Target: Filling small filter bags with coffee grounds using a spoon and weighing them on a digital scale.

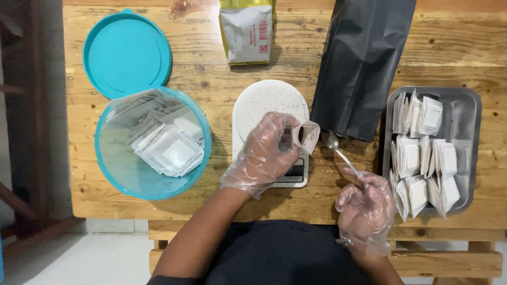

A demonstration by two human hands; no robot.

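Left hand (262, 155): gloved in clear plastic, pinching a small white paper filter sachet (308, 136) by its near edge, mouth held open above the round white digital kitchen scale (266, 103).
Right hand (365, 203): gloved, fingers closed around the handle of a slim metal spoon (338, 150), bowl just right of the sachet.
Sachet handling: judged very light, thin, limp and easily crushed; best held at the rim seams.
Spoon handling: stiff, smooth, likely slippery under plastic gloves.
Left: round teal plastic tub (116, 174) of flat sachets, its lid (127, 53) beyond.
Right: rectangular steel tray (467, 105) of sachets.
Far: tall black foil bag (362, 63).
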